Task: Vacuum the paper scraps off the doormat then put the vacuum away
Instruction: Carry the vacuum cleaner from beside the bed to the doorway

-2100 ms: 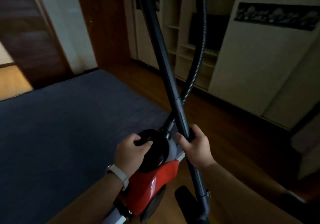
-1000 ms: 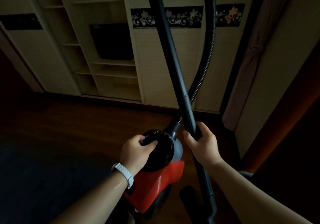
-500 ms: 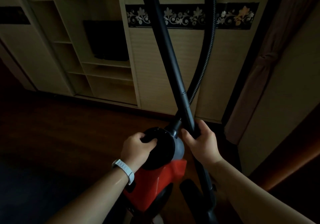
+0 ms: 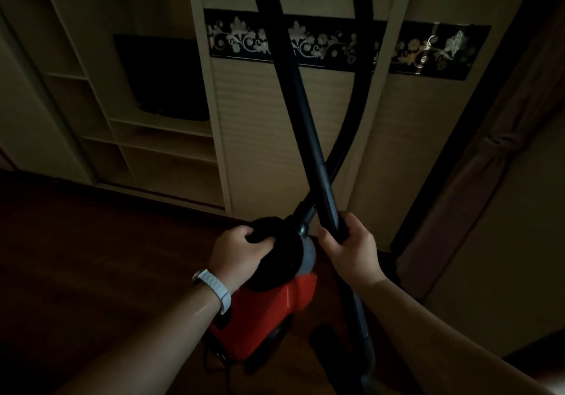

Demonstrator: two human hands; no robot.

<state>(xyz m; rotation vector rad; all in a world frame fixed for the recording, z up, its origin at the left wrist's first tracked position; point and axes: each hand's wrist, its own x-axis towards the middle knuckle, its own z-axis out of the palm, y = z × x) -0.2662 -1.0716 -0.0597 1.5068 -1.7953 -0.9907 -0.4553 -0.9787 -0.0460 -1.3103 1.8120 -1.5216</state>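
The red canister vacuum (image 4: 269,315) hangs lifted off the floor in front of me, its black round top facing up. My left hand (image 4: 241,254), with a white wristband, grips the black handle on that top. My right hand (image 4: 351,248) is closed around the black wand (image 4: 293,89), which rises steeply up and to the left out of the frame. The black ribbed hose (image 4: 351,119) curves up from the vacuum's front behind the wand. The floor nozzle (image 4: 330,352) shows dimly below my right forearm. No doormat or paper scraps are in view.
A beige wardrobe (image 4: 275,150) with a black floral band stands close ahead. Its left part has open shelves (image 4: 165,150) holding a dark box. A tied curtain (image 4: 495,156) hangs at the right. Dark wooden floor (image 4: 91,257) stretches to the left.
The view has swung from the blue rug toward the wardrobe, which now looms closer. Both hands keep the same grips on the vacuum handle and the wand.
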